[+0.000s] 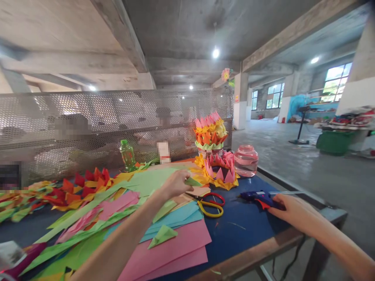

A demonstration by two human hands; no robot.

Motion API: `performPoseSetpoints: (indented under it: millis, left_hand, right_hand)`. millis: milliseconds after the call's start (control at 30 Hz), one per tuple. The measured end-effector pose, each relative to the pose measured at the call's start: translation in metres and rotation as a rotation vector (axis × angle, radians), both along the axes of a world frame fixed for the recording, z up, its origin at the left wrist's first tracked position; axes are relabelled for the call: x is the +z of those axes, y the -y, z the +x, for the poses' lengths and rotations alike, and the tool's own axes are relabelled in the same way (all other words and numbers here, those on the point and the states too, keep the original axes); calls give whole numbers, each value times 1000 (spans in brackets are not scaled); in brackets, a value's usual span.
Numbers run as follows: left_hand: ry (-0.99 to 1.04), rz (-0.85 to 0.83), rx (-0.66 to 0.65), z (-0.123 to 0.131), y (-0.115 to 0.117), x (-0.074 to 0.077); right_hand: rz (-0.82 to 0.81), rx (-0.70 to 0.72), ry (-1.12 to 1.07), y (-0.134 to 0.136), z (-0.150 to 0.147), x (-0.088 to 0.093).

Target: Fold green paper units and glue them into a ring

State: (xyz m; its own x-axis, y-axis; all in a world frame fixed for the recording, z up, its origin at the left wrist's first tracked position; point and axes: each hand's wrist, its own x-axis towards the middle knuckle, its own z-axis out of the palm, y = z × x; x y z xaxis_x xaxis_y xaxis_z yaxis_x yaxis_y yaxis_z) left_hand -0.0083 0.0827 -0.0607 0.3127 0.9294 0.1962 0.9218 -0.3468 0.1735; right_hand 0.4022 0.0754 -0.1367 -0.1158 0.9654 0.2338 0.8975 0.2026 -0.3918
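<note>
My left hand (pixel 176 183) is closed on a small folded green paper piece (pixel 193 182), above the stacked coloured sheets. At the right, my right hand (pixel 290 210) has its fingers around the back end of a blue glue gun (pixel 255 196) with an orange trigger, lying at table height. A clear glue stick sticks out behind the gun. Between the hands rest scissors (pixel 211 208) with one red and one yellow handle loop. Another folded green paper piece (pixel 163 235) lies on the pink sheets (pixel 175 251).
Paper crown-like rings (pixel 221 171) and a taller petal stack (pixel 211 132) stand beyond the scissors, beside a jar of clear liquid (pixel 246 160). A green bottle (pixel 127 155) stands by the perforated metal screen (pixel 96 136). Red and orange folded pieces (pixel 79 189) lie left.
</note>
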Motion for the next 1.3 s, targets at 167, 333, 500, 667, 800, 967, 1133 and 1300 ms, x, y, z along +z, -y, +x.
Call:
performPoseSetpoints:
  millis: [167, 333, 500, 667, 800, 967, 1133, 1300]
  left_hand:
    - [115, 132, -122, 14, 37, 3]
    - [146, 147, -186, 21, 58, -3]
    - [148, 132, -171, 20, 71, -11]
    - [151, 115, -159, 25, 84, -16]
    - [173, 94, -191, 26, 89, -18]
    - [168, 107, -181, 26, 89, -20]
    - [143, 109, -220, 27, 90, -21]
    - [122, 97, -225, 27, 89, -24]
  right_hand:
    - [-44, -39, -107, 6, -6, 7]
    - [-160, -38, -350, 26, -10, 12]
    - [-143, 26, -591, 56, -18, 27]
    - [-243, 95, -962, 80, -29, 33]
    - [-427, 223, -1256, 94, -38, 30]
    - [-307, 97, -1334, 103, -52, 27]
    - [-110, 132, -1062, 108, -64, 27]
    - [-124, 223, -879, 102, -71, 25]
